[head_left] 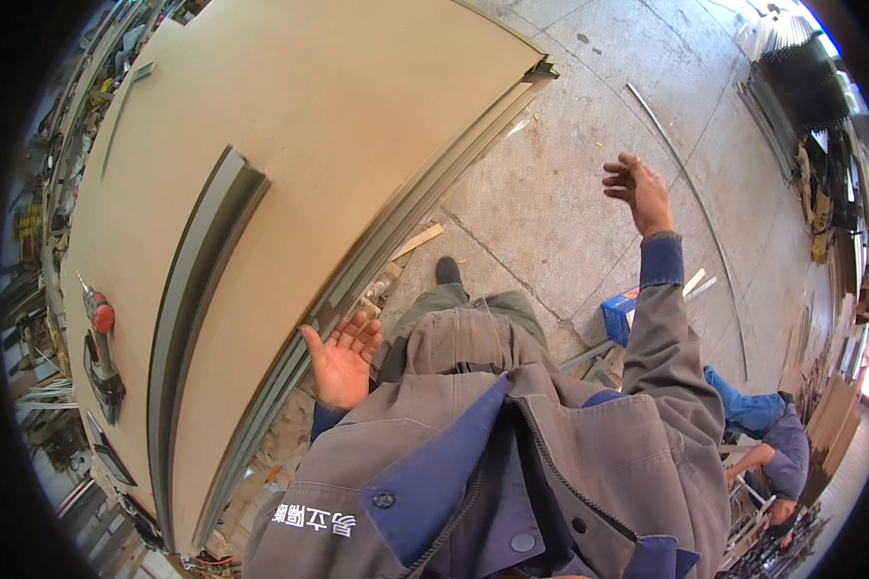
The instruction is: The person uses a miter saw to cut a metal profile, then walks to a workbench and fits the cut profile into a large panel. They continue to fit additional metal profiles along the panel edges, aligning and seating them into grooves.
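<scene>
My left hand point(343, 359) is open, palm up, fingers spread, right beside the near edge of a large tan board point(338, 116) that lies on a work surface; it holds nothing. My right hand point(637, 191) is raised out over the concrete floor point(550, 193), fingers loosely curled and apart, empty. A grey metal frame strip point(396, 227) runs along the board's edge next to my left hand. A second grey channel point(198, 289) lies on top of the board.
A red and black power tool point(101, 352) rests on the board's far left. A long thin metal strip point(705, 222) lies on the floor. A blue box point(620, 314) sits near my right side. Another person point(768, 434) crouches at lower right. Metal profiles point(792, 87) are stacked at upper right.
</scene>
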{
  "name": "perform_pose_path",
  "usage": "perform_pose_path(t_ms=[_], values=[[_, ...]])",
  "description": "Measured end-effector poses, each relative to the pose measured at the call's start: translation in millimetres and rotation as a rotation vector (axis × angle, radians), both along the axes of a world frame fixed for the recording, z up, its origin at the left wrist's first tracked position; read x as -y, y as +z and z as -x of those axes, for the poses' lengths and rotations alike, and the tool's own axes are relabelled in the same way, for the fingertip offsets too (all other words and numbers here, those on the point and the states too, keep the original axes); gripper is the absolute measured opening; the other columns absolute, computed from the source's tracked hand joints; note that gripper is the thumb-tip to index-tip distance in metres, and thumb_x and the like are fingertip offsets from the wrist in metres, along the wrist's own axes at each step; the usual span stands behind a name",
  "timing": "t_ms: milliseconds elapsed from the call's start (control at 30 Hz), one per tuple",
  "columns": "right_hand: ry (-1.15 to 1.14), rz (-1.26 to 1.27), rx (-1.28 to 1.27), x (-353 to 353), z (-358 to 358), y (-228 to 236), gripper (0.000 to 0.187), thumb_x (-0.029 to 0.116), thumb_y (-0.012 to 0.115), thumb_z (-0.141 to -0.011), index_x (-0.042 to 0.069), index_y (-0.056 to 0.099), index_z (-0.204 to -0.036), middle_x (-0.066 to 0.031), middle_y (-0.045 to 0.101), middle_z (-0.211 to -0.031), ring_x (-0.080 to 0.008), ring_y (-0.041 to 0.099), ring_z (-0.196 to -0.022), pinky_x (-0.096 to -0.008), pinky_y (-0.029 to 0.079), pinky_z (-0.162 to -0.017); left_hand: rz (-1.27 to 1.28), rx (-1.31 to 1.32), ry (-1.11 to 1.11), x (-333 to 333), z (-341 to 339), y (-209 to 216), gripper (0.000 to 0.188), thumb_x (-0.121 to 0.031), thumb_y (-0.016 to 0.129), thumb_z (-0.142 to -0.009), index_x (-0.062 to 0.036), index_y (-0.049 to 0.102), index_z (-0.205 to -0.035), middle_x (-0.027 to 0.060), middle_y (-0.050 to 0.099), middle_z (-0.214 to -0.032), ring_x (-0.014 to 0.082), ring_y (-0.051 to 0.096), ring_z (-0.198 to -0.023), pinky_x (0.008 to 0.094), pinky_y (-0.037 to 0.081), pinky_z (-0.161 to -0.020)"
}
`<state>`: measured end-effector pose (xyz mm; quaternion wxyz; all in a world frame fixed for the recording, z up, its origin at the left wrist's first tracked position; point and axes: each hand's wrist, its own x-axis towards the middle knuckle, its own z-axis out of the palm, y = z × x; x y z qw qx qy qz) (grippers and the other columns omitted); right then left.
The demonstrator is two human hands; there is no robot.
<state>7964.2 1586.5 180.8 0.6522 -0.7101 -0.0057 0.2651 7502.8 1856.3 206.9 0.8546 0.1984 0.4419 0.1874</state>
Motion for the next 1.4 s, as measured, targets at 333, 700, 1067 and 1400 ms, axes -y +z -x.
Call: perform_pose_path(t_ms=[333,700,1067,1400], values=[[0.523,0.046,0.205,-147,-131,31,0.055,0.041,0.049,-0.101,-0.004,0.051,-0.133,-0.0183,0.063,-0.125,-0.0242,0.064,-0.101,-0.0364,0.054,-0.086,-0.063,-0.016,0.326,12,-44,-6,0.088,-0.068,0.052,-0.089,0.0105,0.044,-0.128,0.0211,0.057,-0.122,0.0344,0.058,-0.114,0.0419,0.050,-0.098],[0.978,0.119,0.235,-227,-151,27,0.060,0.050,0.059,-0.093,0.002,0.059,-0.129,-0.0142,0.066,-0.111,-0.0209,0.064,-0.098,-0.0339,0.053,-0.083,-0.181,-0.221,0.683,21,-108,1,0.072,-0.058,0.060,-0.089,0.0104,0.054,-0.113,0.0219,0.063,-0.106,0.0347,0.064,-0.101,0.0436,0.054,-0.095],[1.039,0.023,0.129,-232,-151,24,0.058,0.047,0.062,-0.092,-0.001,0.060,-0.126,-0.0110,0.065,-0.107,-0.0165,0.061,-0.094,-0.0307,0.053,-0.076,-0.221,-0.280,0.731,23,-120,-7,0.070,-0.058,0.056,-0.091,0.0073,0.056,-0.117,0.0227,0.065,-0.110,0.0338,0.066,-0.100,0.0456,0.056,-0.091],[1.050,0.018,0.112,-234,-150,21,0.058,0.047,0.063,-0.091,-0.001,0.060,-0.123,-0.0084,0.066,-0.104,-0.0138,0.061,-0.091,-0.0294,0.051,-0.073,-0.254,-0.251,0.680,26,-129,-12,0.072,-0.059,0.059,-0.089,0.0078,0.058,-0.116,0.0222,0.065,-0.111,0.0334,0.064,-0.104,0.0473,0.052,-0.098]])
